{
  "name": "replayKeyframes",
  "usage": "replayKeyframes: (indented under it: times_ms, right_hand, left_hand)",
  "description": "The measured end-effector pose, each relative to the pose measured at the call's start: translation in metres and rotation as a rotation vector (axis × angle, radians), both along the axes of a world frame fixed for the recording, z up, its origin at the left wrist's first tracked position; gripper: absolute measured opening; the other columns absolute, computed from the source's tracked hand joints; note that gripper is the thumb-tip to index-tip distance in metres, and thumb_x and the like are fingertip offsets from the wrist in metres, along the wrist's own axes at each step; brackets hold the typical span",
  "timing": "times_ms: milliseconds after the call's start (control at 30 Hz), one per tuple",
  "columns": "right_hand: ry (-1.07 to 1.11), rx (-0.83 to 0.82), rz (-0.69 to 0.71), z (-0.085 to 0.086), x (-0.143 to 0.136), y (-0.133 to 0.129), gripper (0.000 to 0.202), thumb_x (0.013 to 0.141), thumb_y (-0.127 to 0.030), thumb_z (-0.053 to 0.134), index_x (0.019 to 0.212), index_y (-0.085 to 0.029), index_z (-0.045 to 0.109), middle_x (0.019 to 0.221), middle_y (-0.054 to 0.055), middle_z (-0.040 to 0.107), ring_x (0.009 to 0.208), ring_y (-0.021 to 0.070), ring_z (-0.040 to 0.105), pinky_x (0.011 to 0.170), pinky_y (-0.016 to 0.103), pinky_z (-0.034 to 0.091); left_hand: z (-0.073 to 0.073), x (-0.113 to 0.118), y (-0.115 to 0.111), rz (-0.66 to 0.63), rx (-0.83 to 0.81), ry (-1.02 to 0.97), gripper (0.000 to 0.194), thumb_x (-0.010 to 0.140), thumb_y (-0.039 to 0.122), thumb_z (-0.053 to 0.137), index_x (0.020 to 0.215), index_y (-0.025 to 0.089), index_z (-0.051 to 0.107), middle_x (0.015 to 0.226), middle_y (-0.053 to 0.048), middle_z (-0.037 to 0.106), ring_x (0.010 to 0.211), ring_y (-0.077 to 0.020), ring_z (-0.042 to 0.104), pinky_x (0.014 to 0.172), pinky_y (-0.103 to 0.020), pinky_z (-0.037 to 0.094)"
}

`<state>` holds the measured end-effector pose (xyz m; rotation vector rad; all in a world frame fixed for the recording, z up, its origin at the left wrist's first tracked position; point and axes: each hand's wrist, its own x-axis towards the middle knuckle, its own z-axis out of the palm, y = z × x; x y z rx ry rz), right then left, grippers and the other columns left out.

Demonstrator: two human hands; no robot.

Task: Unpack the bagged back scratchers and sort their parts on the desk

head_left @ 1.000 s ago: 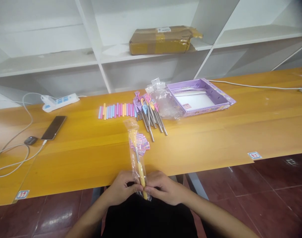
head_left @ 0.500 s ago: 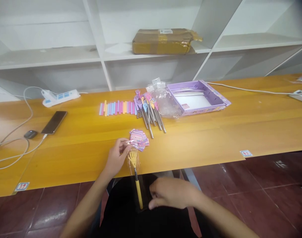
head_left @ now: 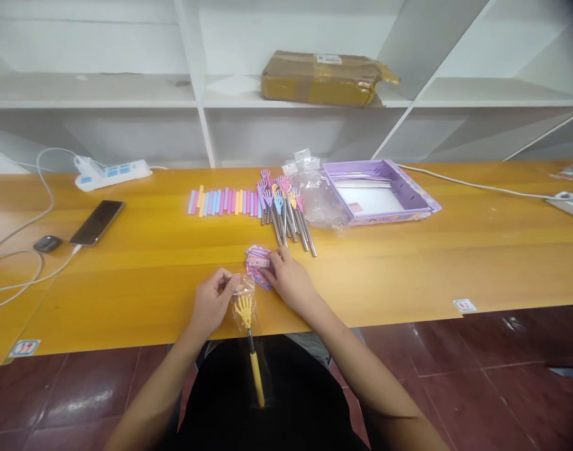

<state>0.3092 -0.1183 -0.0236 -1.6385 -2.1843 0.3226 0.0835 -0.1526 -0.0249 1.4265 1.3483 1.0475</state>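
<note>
My left hand [head_left: 214, 300] is closed, thumb and finger pinching the top of a clear plastic bag [head_left: 245, 286]. Inside that bag is a yellow back scratcher [head_left: 254, 369], its hand-shaped head near the table edge and its handle hanging over my lap. My right hand [head_left: 289, 275] reaches to a small pile of pink and purple cards [head_left: 254, 270], fingers closed at the edge of the top card [head_left: 259, 262]. Behind the pile lie several metal-stemmed back scratchers [head_left: 286, 210] with coloured heads. To their left is a row of coloured handle tubes [head_left: 225, 202].
An open purple box [head_left: 390, 216] with scratchers inside stands at the back, clear bags [head_left: 317, 200] beside it. On the left are a phone [head_left: 97, 223], a black earbud-like case [head_left: 47, 243] and a power strip [head_left: 113, 175]. A taped carton [head_left: 321, 78] sits on the shelf.
My right hand has moved up from my lap to the card pile. The left hand still holds the bag, with the yellow back scratcher shifted slightly left in view.
</note>
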Motion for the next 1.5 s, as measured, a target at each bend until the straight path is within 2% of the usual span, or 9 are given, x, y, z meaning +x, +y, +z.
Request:
replayKeyframes:
  times_ms: [233, 400, 567, 733, 900, 1033, 1200, 1400, 1500]
  right_hand:
    - [0.499, 0.301, 0.185, 0.024, 0.009, -0.016, 0.010, 0.111, -0.026, 0.057, 0.108, -0.022, 0.066, 0.097, 0.007, 0.067, 0.086, 0.0211, 0.066, 0.079, 0.035, 0.055]
    - [0.530, 0.351, 0.257, 0.037, 0.000, -0.028, 0.010, 0.110, -0.025, 0.057, 0.108, -0.024, 0.067, 0.096, 0.007, 0.069, 0.087, 0.0218, 0.067, 0.077, 0.036, 0.056]
    - [0.451, 0.035, 0.177, 0.032, 0.012, -0.015, 0.019, 0.109, -0.027, 0.054, 0.108, -0.020, 0.071, 0.090, 0.007, 0.066, 0.074, 0.0205, 0.061, 0.069, 0.034, 0.052]
    - [0.492, -0.228, 0.159, 0.034, 0.027, -0.014, 0.040, 0.106, -0.021, 0.055, 0.146, -0.019, 0.059, 0.093, 0.005, 0.073, 0.075, 0.0213, 0.066, 0.070, 0.033, 0.054]
    - [0.492, -0.021, 0.349, 0.054, 0.020, -0.031, 0.016, 0.111, -0.025, 0.055, 0.116, -0.022, 0.070, 0.103, 0.008, 0.071, 0.090, 0.0211, 0.069, 0.082, 0.034, 0.056]
    - [0.383, 0.198, 0.603, 0.044, 0.002, -0.034, 0.014, 0.109, -0.021, 0.058, 0.113, -0.024, 0.072, 0.110, 0.011, 0.071, 0.104, 0.0230, 0.070, 0.087, 0.036, 0.059]
    - [0.400, 0.364, 0.504, 0.022, -0.012, -0.022, 0.013, 0.106, -0.017, 0.061, 0.113, -0.023, 0.071, 0.135, 0.016, 0.071, 0.123, 0.0269, 0.070, 0.103, 0.048, 0.059]
    - [0.672, 0.246, 0.290, 0.032, -0.010, -0.018, 0.010, 0.108, -0.027, 0.063, 0.105, -0.024, 0.072, 0.104, 0.009, 0.080, 0.100, 0.0223, 0.077, 0.091, 0.038, 0.064]
    - [0.730, 0.156, 0.195, 0.033, -0.007, -0.017, 0.017, 0.108, -0.036, 0.063, 0.102, -0.022, 0.072, 0.098, 0.007, 0.078, 0.086, 0.0210, 0.076, 0.079, 0.033, 0.062]
  left_hand:
    - [0.001, -0.001, -0.003, 0.071, -0.007, -0.058, 0.047, 0.100, 0.059, 0.065, 0.075, 0.021, 0.053, 0.065, 0.005, 0.056, 0.063, -0.0129, 0.060, 0.064, -0.023, 0.047]
    - [0.002, -0.001, -0.002, 0.104, -0.043, -0.109, 0.051, 0.098, 0.065, 0.064, 0.075, 0.021, 0.052, 0.065, 0.004, 0.059, 0.062, -0.0134, 0.060, 0.062, -0.024, 0.049]
    - [0.005, 0.001, -0.004, 0.100, -0.046, -0.085, 0.050, 0.099, 0.065, 0.062, 0.076, 0.022, 0.053, 0.067, 0.003, 0.063, 0.066, -0.0155, 0.065, 0.065, -0.025, 0.053]
    - [0.002, 0.001, -0.004, 0.089, -0.037, -0.061, 0.049, 0.100, 0.064, 0.061, 0.075, 0.022, 0.052, 0.068, 0.003, 0.062, 0.065, -0.0147, 0.064, 0.066, -0.025, 0.052]
    - [0.002, 0.000, -0.002, 0.102, -0.031, -0.030, 0.051, 0.101, 0.064, 0.060, 0.073, 0.022, 0.050, 0.066, 0.004, 0.061, 0.063, -0.0144, 0.061, 0.064, -0.025, 0.049]
    - [0.003, 0.001, -0.003, 0.097, 0.008, 0.006, 0.053, 0.102, 0.066, 0.056, 0.073, 0.022, 0.054, 0.066, 0.003, 0.059, 0.064, -0.0150, 0.058, 0.064, -0.026, 0.046]
    - [0.003, -0.001, -0.006, 0.025, 0.079, -0.105, 0.061, 0.107, 0.071, 0.038, 0.082, 0.021, 0.062, 0.079, -0.004, 0.067, 0.077, -0.0198, 0.061, 0.076, -0.031, 0.050]
    - [0.003, 0.001, -0.009, -0.199, 0.116, -0.043, 0.033, 0.105, 0.051, 0.060, 0.096, 0.020, 0.067, 0.091, -0.004, 0.069, 0.088, -0.0201, 0.066, 0.086, -0.032, 0.053]
    - [-0.003, 0.007, -0.010, -0.202, 0.098, -0.122, 0.033, 0.102, 0.041, 0.067, 0.128, 0.022, 0.059, 0.118, -0.009, 0.071, 0.101, -0.0210, 0.072, 0.093, -0.035, 0.057]
